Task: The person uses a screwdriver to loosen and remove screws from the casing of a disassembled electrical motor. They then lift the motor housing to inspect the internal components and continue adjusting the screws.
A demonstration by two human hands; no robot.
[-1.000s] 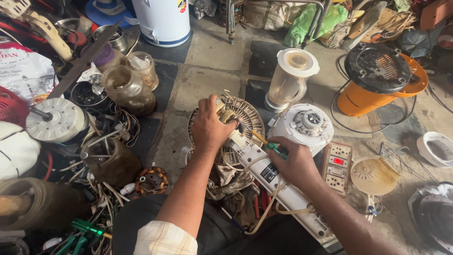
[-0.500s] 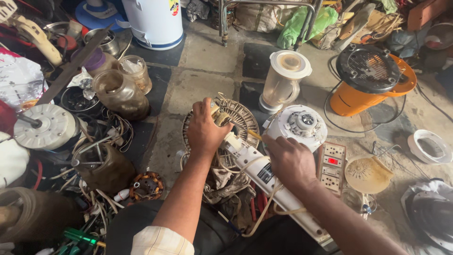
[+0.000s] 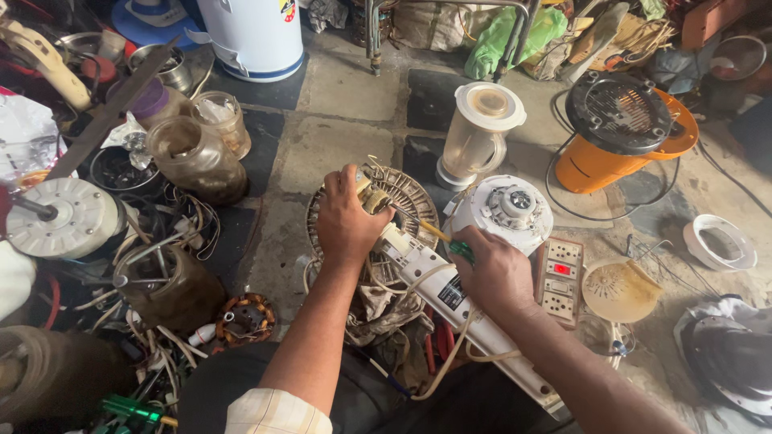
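Note:
My left hand (image 3: 347, 219) grips the upper end of a long white appliance (image 3: 434, 281), a hand mixer body, over a round wire basket (image 3: 410, 197) on the floor. My right hand (image 3: 492, 272) holds a green-handled screwdriver (image 3: 441, 235) whose yellow shaft points at the mixer's top end, just beside my left fingers. A pale cord (image 3: 450, 358) loops from the mixer down toward my lap. The mixer's lower end runs under my right forearm.
Right of my hands: a white blender base (image 3: 508, 210), a blender jar (image 3: 481, 133), a switch board (image 3: 560, 280), an orange appliance (image 3: 621, 133). Left: a white motor (image 3: 60, 217), dirty jars (image 3: 193, 157), tangled wires, a copper winding (image 3: 245, 317). A white cylinder (image 3: 253, 36) stands behind.
Both hands stay on the mixer; the view has shifted slightly. The screwdriver tip has moved closer to the mixer's top end by my left fingers.

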